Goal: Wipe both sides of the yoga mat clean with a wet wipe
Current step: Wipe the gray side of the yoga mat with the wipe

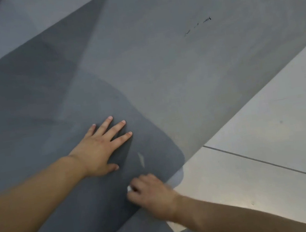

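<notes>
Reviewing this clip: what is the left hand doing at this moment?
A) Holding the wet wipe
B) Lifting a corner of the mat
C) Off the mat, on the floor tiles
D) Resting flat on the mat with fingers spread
D: the left hand lies palm down on the grey yoga mat, fingers straight and spread, while the right hand grips the white wet wipe.

Indoor room — pale tiled floor (275, 156), yoga mat (158, 54)
</notes>
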